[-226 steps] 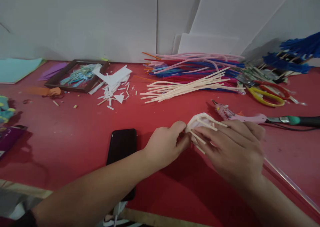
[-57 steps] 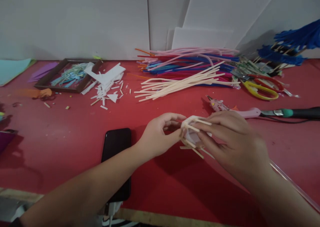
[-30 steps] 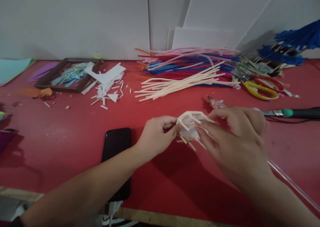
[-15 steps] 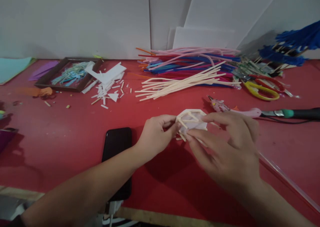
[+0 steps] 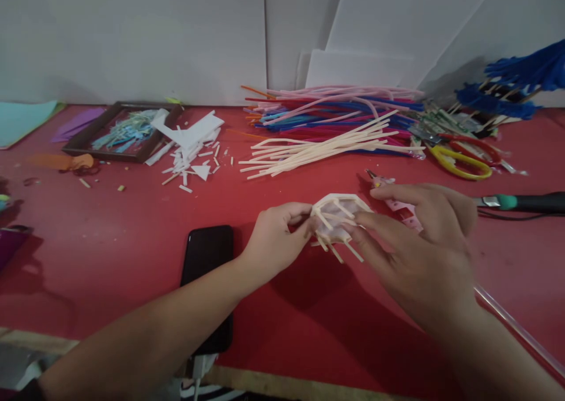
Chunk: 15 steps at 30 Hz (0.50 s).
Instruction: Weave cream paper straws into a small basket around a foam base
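A small many-sided craft piece (image 5: 338, 205), with a white backing and a rim and ribs of cream sticks, is held above the red table. Several short stick ends poke out below it. My left hand (image 5: 276, 236) pinches its left edge between thumb and fingers. At its right side, my right hand (image 5: 419, 242) has the thumb and a finger closed on one of the ribs, while the index finger is raised off the piece. The fingers hide part of the right edge. Behind my right hand lies a pink glue gun (image 5: 399, 208), partly covered by it.
A black phone (image 5: 207, 259) lies beside my left forearm. Farther back are cream sticks (image 5: 309, 151), coloured pipe cleaners (image 5: 335, 103), yellow-handled scissors (image 5: 459, 164), white scraps (image 5: 189, 142) and a brown frame (image 5: 73, 148). A clear rod (image 5: 516, 330) lies at right.
My right hand has shifted right and its index finger has lifted off the piece. The craft piece has tilted, and more stick ends show below it. My left hand has stayed in place.
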Tool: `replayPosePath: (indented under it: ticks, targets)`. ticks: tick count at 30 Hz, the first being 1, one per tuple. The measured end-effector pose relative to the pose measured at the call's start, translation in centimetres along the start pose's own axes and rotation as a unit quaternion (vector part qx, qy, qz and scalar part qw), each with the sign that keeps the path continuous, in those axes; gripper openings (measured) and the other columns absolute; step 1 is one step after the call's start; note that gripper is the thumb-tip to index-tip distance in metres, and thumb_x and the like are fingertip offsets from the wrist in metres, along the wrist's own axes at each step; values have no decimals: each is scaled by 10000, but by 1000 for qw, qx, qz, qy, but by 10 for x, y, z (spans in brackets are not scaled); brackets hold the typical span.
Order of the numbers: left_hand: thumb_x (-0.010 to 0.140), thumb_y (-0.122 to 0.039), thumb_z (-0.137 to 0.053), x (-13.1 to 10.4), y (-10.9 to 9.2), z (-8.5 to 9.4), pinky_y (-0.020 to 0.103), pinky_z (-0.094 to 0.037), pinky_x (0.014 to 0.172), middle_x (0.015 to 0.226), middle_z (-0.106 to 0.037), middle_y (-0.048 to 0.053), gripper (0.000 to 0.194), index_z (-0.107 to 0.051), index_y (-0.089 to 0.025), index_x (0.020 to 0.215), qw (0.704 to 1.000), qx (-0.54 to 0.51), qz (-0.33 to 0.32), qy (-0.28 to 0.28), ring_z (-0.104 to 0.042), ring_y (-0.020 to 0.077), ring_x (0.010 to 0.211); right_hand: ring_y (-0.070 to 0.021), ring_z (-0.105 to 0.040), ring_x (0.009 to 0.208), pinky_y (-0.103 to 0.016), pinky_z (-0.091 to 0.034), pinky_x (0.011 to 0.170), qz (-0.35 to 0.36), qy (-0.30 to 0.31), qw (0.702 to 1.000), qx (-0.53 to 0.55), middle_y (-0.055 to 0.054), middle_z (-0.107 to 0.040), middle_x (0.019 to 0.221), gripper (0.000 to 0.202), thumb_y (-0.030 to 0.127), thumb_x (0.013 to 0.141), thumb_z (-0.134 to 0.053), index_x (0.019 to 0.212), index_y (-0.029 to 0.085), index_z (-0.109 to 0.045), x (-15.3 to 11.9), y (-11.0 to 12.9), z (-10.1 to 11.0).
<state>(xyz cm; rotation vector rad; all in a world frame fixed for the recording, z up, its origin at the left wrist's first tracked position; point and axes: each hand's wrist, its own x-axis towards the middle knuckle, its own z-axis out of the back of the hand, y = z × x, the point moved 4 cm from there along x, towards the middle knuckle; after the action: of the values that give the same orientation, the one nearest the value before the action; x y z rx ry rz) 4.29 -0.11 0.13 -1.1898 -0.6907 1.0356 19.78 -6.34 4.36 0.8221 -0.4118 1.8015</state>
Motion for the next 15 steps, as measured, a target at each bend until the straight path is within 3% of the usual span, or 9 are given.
replayPosePath:
  ticks: [5,9,15]
  targets:
    - [866,-263,-563,0,2,-2,257,-542,680,782,-749,40,198,-734,-166,887,999,-25,15,13,-696,167,728,-323,-572,1019,-528,-438,891,23,-2,1000,16,-115,-638,1060,88,197,815,-669,881,246,-699,1,7,1]
    - [856,-250,-581,-1,1,-2,246,-544,686,903,-768,51,239,-731,-170,1024,998,-56,11,4,-701,169,780,-312,-564,1010,-508,-451,893,59,-6,998,27,-123,-628,1023,80,183,770,-715,839,224,-710,2,11,2]
    - [866,-235,-551,-3,1,-6,220,-520,621,870,-755,41,300,-720,-173,1106,997,-50,-59,31,-673,148,721,-259,-559,1004,-451,-485,880,76,-25,996,29,-71,-620,1030,93,203,783,-714,846,265,-685,3,17,1]
